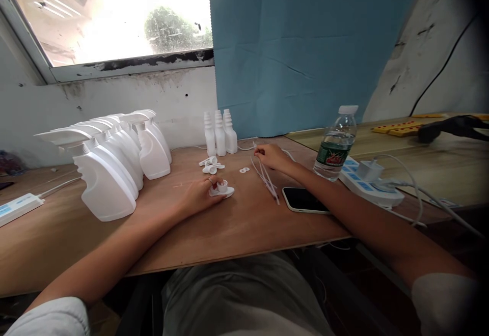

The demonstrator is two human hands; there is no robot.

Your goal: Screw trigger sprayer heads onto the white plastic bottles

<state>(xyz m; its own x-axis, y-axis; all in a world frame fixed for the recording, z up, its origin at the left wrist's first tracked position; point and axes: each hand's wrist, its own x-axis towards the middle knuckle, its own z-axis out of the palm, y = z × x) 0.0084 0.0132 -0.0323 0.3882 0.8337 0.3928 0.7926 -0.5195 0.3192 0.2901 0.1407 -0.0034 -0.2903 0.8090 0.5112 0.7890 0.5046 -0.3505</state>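
My left hand (204, 194) is closed on a white sprayer head (225, 191), which lies on its back against the table with its round collar facing up. To the right, the fingertips of my right hand (272, 156) pinch the far end of a thin clear tube. Several more thin plastic tubes (270, 186) lie on the table just below that hand. Between my hands are small white ring washers (244, 170). Several small white plastic parts (212, 165) are heaped beyond my left hand.
Assembled white spray bottles (110, 173) stand in rows at left. Three slim white bottles (220, 135) are by the wall. At right are a phone (305, 200), a water bottle (335, 147) and a power strip (367, 186) with cables; another power strip (21, 207) is far left.
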